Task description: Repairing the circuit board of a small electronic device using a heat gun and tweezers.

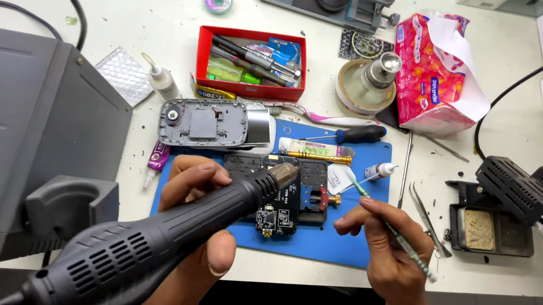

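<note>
While two hands work over the one blue mat [343, 247] on the white surface [136, 0], a single small circuit board [274, 220] sits on one dark holder [306, 187] at the mat's middle. The left hand [200, 214] is curled shut around one black hot-air gun [155, 243], its metal nozzle [285, 171] pointing toward one o'clock, just above the board. The right hand [391, 247], at three o'clock from the board, pinches one thin green-handled tool [393, 233] between thumb and fingers, its tip aimed toward eleven o'clock. At twelve o'clock from the board lie one grey device shell [207, 123], one red tray [247, 87] of tools and one screwdriver [347, 133]. One pair of tweezers [427, 217] lies at three o'clock.
</note>
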